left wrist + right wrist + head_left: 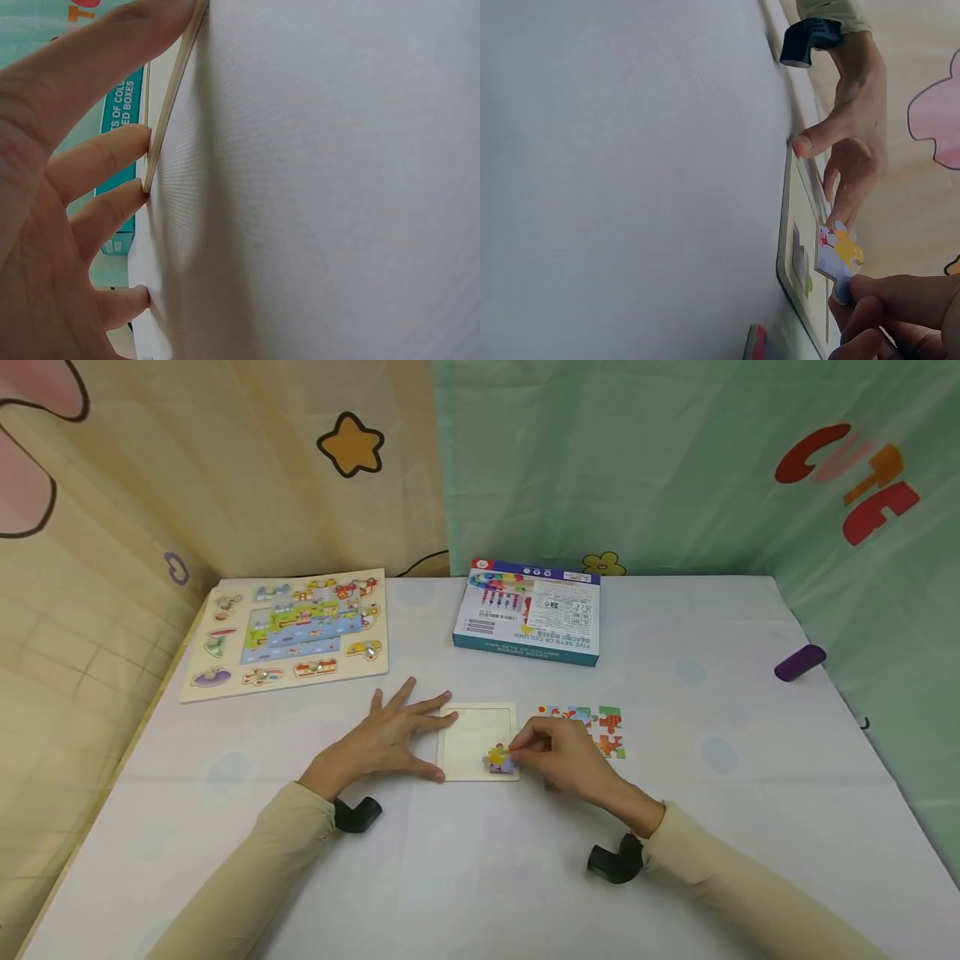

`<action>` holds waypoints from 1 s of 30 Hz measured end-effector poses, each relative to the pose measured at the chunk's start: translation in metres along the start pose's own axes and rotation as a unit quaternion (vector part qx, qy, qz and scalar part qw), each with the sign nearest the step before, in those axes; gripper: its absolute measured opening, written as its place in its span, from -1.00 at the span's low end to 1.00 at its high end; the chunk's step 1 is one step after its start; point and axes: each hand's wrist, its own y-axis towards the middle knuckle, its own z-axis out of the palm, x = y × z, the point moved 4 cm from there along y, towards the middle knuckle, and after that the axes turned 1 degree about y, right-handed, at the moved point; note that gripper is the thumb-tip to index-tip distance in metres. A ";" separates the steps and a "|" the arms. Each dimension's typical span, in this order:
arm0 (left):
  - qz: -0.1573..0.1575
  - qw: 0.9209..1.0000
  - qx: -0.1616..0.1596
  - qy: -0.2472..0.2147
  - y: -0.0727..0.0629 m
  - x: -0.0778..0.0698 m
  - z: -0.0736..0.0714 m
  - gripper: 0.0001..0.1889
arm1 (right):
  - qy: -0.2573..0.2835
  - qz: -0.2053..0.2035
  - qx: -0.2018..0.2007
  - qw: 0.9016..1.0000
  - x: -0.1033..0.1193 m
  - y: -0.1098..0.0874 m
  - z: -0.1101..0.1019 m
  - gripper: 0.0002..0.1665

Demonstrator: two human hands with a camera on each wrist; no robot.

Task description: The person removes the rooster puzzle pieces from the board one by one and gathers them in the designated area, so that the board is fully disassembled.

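My left hand (pixel 390 735) is spread with straight fingers, its thumb and fingertips at the left edge of a pale wooden puzzle tray (pixel 468 735). Between thumb and fingers, my right hand (pixel 566 756) pinches a jigsaw puzzle piece (pixel 840 251) with yellow and lilac print. The right wrist view shows it tilted above the tray's lower right part. Beneath it, another puzzle piece (pixel 800 259) lies inside the tray. Right of the tray, several loose puzzle pieces (pixel 611 720) lie on the table, partly covered by my right hand.
Wooden knob-puzzle boards (pixel 300 631) lie stacked at the back left of the white-covered table (pixel 480 877). A boxed bead set (pixel 528 614) lies at the back middle. A dark purple cylinder (pixel 800 662) is near the right edge. Curtains hang behind.
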 end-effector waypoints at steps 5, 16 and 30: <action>0.003 1.000 -0.004 0.002 -0.001 -0.001 -0.001 -0.04 | -0.017 0.012 -0.021 1.000 -0.013 -0.013 -0.016 -0.94; 0.002 1.000 -0.003 0.004 0.000 0.000 0.000 -0.04 | -0.021 0.048 -0.045 0.998 -0.039 -0.041 -0.047 -0.93; 0.002 1.000 -0.004 0.005 0.000 0.000 0.000 -0.04 | -0.038 0.098 -0.058 0.993 -0.058 -0.061 -0.070 -0.90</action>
